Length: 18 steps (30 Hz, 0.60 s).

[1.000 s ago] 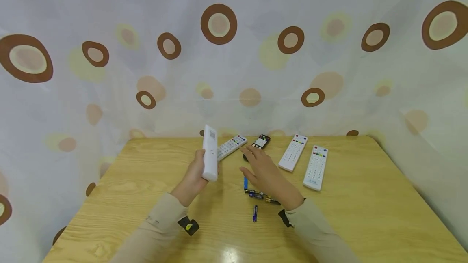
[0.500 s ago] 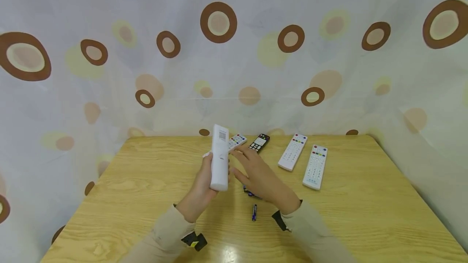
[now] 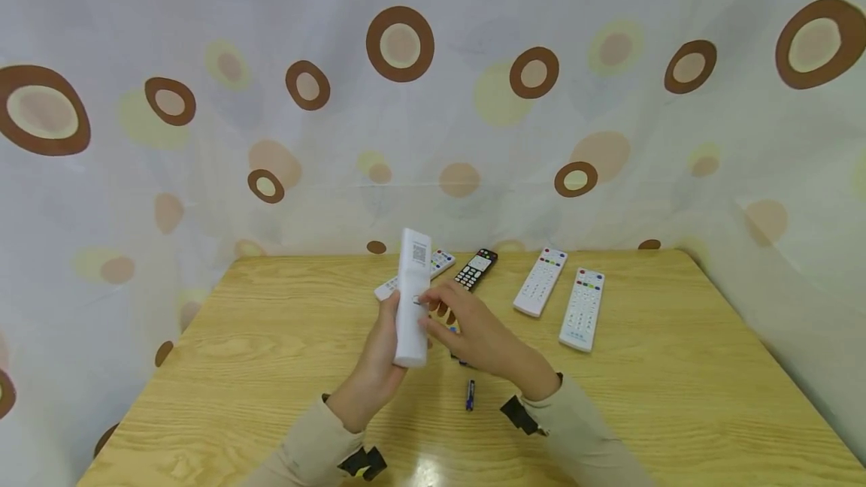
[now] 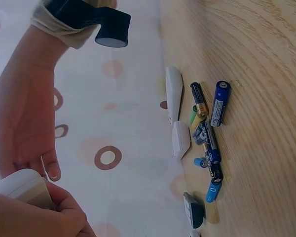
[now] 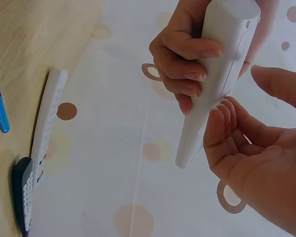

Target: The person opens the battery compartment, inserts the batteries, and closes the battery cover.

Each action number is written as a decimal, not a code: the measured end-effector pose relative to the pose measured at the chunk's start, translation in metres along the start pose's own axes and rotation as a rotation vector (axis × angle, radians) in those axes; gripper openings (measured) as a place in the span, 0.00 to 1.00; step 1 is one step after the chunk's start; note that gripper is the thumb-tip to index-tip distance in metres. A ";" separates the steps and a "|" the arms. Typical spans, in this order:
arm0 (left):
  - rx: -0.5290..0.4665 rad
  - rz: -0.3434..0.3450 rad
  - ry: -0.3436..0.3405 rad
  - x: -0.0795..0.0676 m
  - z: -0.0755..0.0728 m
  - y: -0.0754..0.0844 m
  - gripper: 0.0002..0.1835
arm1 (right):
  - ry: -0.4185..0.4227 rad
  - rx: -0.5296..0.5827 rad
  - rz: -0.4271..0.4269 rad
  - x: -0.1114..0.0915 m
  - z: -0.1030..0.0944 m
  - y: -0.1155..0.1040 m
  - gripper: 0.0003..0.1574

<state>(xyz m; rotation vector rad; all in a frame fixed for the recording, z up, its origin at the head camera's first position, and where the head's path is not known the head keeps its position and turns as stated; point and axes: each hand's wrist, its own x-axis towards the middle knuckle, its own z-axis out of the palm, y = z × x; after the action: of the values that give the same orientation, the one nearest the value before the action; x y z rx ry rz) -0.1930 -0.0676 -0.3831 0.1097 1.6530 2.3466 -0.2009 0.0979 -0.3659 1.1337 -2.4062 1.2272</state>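
Observation:
My left hand (image 3: 370, 370) grips a white remote control (image 3: 410, 329) above the table, its back with a printed code facing me. In the right wrist view its fingers (image 5: 180, 61) wrap round the casing. My right hand (image 3: 490, 340) is at the remote's right side, fingertips right at the latch mark on its back. Seen from the right wrist, those fingers (image 5: 219, 123) are loosely bent against the casing and the thumb stands apart from it. Below the hands several loose batteries (image 4: 211, 143) lie in a cluster, partly hidden by the right hand in the head view.
At the table's back lie a white remote (image 3: 443, 263) and a black remote (image 3: 476, 270). Two more white remotes (image 3: 540, 284) lie to the right. A single blue battery (image 3: 470, 394) lies nearer me on the wooden table (image 3: 676, 382). A patterned curtain (image 3: 460, 111) hangs behind.
My left hand has brought the remote rightward and slightly nearer, turning its back more toward me. My right hand has moved left, and its fingertips now meet the remote.

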 end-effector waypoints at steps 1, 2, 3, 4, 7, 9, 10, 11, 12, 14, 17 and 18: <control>0.002 -0.002 0.001 0.000 0.000 0.000 0.30 | -0.014 0.021 0.015 0.000 -0.001 0.000 0.16; 0.008 -0.003 0.002 -0.001 0.001 0.000 0.30 | -0.027 0.039 0.030 0.000 -0.001 0.000 0.18; 0.014 -0.003 0.001 -0.001 0.001 0.000 0.30 | -0.037 0.055 0.042 0.000 -0.002 -0.001 0.20; 0.020 -0.002 0.001 -0.002 0.000 0.001 0.30 | -0.049 0.072 0.057 0.000 -0.002 -0.001 0.23; 0.028 0.000 0.001 -0.003 0.000 0.001 0.31 | -0.082 0.113 0.094 0.000 -0.001 -0.003 0.33; 0.031 0.005 0.005 -0.004 0.000 0.001 0.30 | -0.097 0.123 0.103 0.000 0.000 -0.006 0.38; 0.031 0.009 0.008 -0.004 0.000 0.001 0.30 | -0.102 0.124 0.106 0.001 0.000 -0.007 0.40; 0.030 0.014 0.010 -0.004 0.001 0.001 0.30 | -0.104 0.121 0.104 0.001 0.000 -0.008 0.41; 0.028 0.019 0.012 -0.005 0.001 0.001 0.30 | -0.103 0.112 0.100 0.001 0.001 -0.009 0.41; 0.022 0.027 0.016 -0.005 0.003 0.000 0.30 | -0.099 0.100 0.097 0.001 0.001 -0.010 0.42; 0.013 0.034 0.021 -0.006 0.004 -0.001 0.31 | -0.088 0.091 0.100 0.001 0.000 -0.011 0.42; 0.010 0.034 0.024 -0.006 0.005 -0.001 0.31 | -0.085 0.085 0.101 0.000 0.000 -0.011 0.42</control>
<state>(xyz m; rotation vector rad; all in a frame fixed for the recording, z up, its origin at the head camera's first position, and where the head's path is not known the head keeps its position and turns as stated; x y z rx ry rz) -0.1855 -0.0645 -0.3817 0.1128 1.6867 2.3737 -0.1930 0.0932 -0.3592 1.1220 -2.5241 1.3505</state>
